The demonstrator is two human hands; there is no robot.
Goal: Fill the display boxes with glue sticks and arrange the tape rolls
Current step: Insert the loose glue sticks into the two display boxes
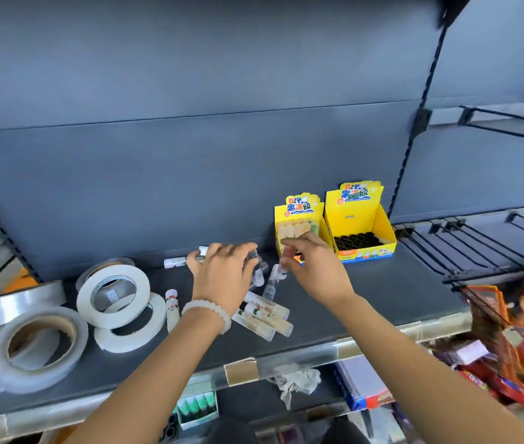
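Pinching glue stick [275,281], prob. R hand [313,267]

Open dark shelf [398,293] lies right of the two yellow boxes [361,225] and along the front edge, offering the widest way in. The boxes stand side by side against the back panel [190,174], closing off the rear right; the right box has bare room above its black cells. Loose glue sticks [265,315] litter the middle, under and between the left hand [222,277] and right hand [315,270], which hang close together there. Tape rolls [116,299], stacked and leaning, crowd the left end. Wire racks [478,248] fence the far right. High above the shelf, the space stays open.
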